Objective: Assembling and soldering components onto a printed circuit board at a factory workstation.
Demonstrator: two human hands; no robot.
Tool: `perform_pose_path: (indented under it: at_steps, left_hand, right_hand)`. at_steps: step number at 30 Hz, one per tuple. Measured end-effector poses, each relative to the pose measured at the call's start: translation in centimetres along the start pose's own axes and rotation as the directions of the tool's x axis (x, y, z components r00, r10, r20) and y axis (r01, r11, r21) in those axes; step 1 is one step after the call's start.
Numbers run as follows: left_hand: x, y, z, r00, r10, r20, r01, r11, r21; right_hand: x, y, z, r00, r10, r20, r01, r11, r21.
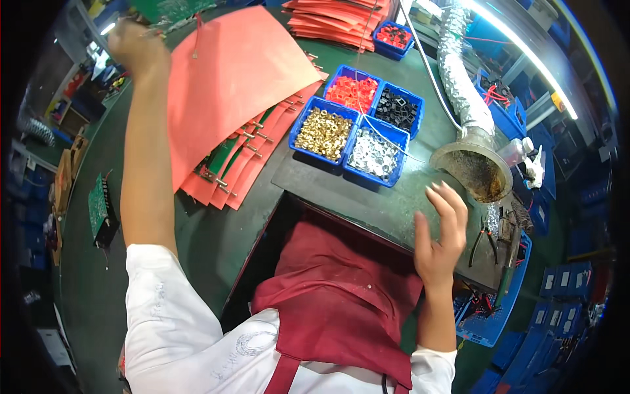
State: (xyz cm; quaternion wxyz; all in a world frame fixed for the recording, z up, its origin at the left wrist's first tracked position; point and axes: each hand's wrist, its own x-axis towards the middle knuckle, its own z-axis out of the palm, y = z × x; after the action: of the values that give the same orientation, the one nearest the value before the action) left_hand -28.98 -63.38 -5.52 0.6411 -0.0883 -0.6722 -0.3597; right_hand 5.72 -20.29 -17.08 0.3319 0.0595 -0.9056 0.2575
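Note:
My left hand (139, 49) reaches to the far left, beside a green circuit board (180, 12) with a dangling wire. Motion blurs its fingers, so whether it grips the board cannot be made out. Below and right of it, a large salmon-pink sheet (230, 79) covers a stack of similar sheets with green circuit boards (223, 157) between them, metal posts poking out. My right hand (441, 240) is raised over the near right of the bench, fingers apart and holding nothing. Nearest to it are a bin of silvery parts (374, 155) and black-handled pliers (483, 244).
Blue bins hold brass nuts (323, 134), red pieces (353, 93) and black square pieces (396, 109). A flared metal fume duct (471, 167) hangs at the right. More pink sheets (331, 23) are piled at the back. Another circuit board (100, 210) lies at the left.

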Motion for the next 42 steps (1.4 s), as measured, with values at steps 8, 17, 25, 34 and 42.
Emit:
perform_pose_path:
  at_steps: [8, 17, 25, 34, 42]
  left_hand:
    - [-6.2, 21.4, -7.7, 0.905, 0.155, 0.396, -0.143, 0.988, -0.062]
    - [-17.3, 39.1, -4.5, 0.356, -0.134, 0.925, 0.933, 0.11, -0.343]
    - [-19.8, 38.9, -4.4, 0.78, 0.383, 0.494, -0.189, 0.898, -0.397]
    - [-17.8, 24.5, -11.3, 0.945, 0.005, 0.327, -0.167, 0.867, 0.47]
    - [-22.0, 19.3, -18.5, 0.909, -0.059, 0.412, -0.115, 0.916, 0.384]
  right_hand:
    - [9.3, -5.0, 3.5, 0.746, -0.453, -0.489, 0.491, 0.869, -0.056]
    - [3.8, 5.2, -3.0, 0.723, -0.32, -0.612, 0.255, 0.947, -0.194]
    - [-5.3, 20.5, -10.7, 0.711, 0.477, -0.516, 0.006, 0.73, 0.683]
    - [-5.9, 31.3, -9.0, 0.7, 0.498, -0.512, -0.078, 0.765, 0.639]
    - [-3.3, 32.3, -5.0, 0.624, 0.411, -0.664, -0.052, 0.87, 0.489]
